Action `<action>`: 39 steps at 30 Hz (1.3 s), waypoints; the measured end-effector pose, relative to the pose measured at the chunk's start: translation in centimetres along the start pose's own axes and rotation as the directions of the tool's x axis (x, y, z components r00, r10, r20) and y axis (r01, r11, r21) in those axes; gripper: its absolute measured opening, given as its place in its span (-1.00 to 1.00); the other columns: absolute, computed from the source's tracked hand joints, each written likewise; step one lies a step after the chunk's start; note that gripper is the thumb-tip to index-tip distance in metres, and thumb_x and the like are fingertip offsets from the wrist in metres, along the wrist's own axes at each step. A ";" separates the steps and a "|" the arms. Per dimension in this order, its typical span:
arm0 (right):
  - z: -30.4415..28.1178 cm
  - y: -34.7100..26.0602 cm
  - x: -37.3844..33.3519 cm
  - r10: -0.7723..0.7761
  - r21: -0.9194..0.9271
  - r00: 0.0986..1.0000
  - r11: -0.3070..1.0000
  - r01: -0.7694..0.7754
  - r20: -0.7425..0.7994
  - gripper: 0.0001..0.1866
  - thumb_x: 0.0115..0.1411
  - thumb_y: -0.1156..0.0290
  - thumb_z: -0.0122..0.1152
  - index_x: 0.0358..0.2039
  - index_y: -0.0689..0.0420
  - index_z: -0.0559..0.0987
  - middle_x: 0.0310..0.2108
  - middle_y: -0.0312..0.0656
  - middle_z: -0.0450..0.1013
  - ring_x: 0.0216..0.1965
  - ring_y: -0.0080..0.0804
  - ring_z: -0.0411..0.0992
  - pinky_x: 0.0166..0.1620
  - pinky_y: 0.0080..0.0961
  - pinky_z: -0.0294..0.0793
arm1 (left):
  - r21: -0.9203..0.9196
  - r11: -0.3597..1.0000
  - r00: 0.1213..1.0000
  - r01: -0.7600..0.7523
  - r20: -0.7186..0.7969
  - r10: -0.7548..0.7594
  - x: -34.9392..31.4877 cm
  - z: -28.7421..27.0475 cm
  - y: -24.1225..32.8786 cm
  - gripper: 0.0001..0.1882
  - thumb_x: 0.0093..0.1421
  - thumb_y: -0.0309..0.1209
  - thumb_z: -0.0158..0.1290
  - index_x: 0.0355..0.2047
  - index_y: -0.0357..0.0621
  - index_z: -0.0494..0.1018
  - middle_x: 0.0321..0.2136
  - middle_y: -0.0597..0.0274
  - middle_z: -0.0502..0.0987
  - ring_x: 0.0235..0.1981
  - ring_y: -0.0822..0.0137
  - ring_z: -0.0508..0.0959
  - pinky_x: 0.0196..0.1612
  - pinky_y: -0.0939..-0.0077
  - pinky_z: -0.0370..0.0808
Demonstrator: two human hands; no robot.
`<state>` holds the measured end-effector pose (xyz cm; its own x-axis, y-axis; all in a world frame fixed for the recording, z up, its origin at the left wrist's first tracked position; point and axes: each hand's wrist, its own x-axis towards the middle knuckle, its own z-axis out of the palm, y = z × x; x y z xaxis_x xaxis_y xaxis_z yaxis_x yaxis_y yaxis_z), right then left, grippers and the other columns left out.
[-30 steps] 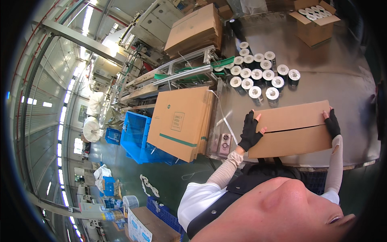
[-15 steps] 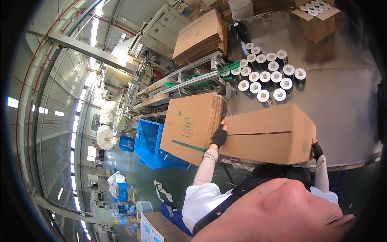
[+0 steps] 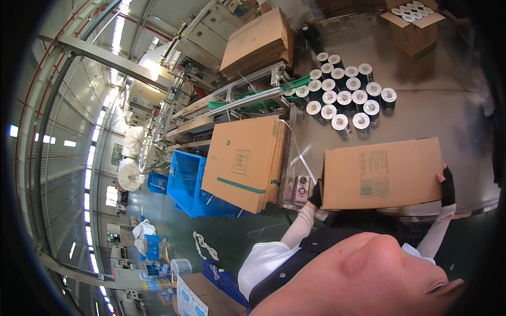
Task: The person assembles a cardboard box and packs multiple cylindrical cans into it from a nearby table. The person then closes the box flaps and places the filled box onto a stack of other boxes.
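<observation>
Holding cardboard box, rolls behind

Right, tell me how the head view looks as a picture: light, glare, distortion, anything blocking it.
Head view: strong fisheye, roof beams and wall bending toward a black rim; skylights blown out at top left; the steel table carries soft glare; the cardboard box between left hand and right hand is sharp; a blurred face fills the lower edge.

One held cardboard box, one open box, fifteen rolls.
</observation>
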<state>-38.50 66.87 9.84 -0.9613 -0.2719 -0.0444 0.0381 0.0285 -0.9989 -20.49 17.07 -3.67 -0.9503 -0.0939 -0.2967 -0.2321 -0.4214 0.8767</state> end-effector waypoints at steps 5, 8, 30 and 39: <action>-1.6 -9.8 0.2 -0.149 -0.123 0.989 0.981 0.148 0.002 -0.38 0.08 0.34 -0.02 0.17 0.29 0.20 0.07 -0.09 0.28 0.11 -0.36 0.19 0.18 -0.50 0.06 | -0.517 0.841 0.987 0.159 0.067 -0.146 0.3 9.8 3.1 -0.41 0.26 0.04 -0.20 0.12 -0.12 0.24 -0.02 0.13 0.42 -0.04 0.30 0.45 -0.02 0.42 0.42; 2.6 -13.9 0.7 -0.217 -0.094 0.974 0.973 0.211 -0.069 -0.44 0.14 0.38 -0.02 0.17 0.26 0.21 0.02 -0.12 0.31 0.06 -0.40 0.24 0.15 -0.52 0.11 | -0.141 0.978 0.976 0.154 -0.132 -0.173 2.0 6.1 0.6 -0.48 0.28 -0.01 -0.19 0.02 -0.18 0.33 -0.13 0.15 0.48 -0.15 0.33 0.50 -0.11 0.45 0.46; 38.1 -10.0 -1.3 -0.278 0.401 0.840 0.913 0.079 0.467 -0.93 0.05 0.52 0.08 -0.41 0.14 0.49 -0.46 -0.18 0.41 -0.37 -0.37 0.42 -0.25 -0.50 0.38 | 0.228 0.914 0.935 -0.336 -0.033 0.352 -2.1 13.2 22.4 -0.33 0.21 -0.24 -0.05 0.24 -0.27 -0.01 0.16 -0.02 0.20 0.15 0.21 0.26 0.16 0.36 0.20; 30.8 -7.8 0.5 -0.363 -0.002 0.788 0.908 0.419 0.498 -0.70 -0.04 0.38 0.22 -0.25 0.15 0.50 -0.25 -0.09 0.40 -0.15 -0.16 0.36 -0.08 -0.32 0.33 | 0.900 0.376 0.962 0.220 -0.265 0.072 1.7 1.0 15.3 -0.54 -0.01 -0.22 0.06 -0.14 -0.27 0.41 -0.23 -0.16 0.50 -0.16 -0.07 0.48 -0.12 0.22 0.40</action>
<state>-30.87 36.86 17.05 -0.6354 -0.7034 0.3186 -0.3690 -0.0858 -0.9254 -25.86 11.37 9.61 -0.8755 -0.3596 -0.3228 -0.4830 0.6330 0.6050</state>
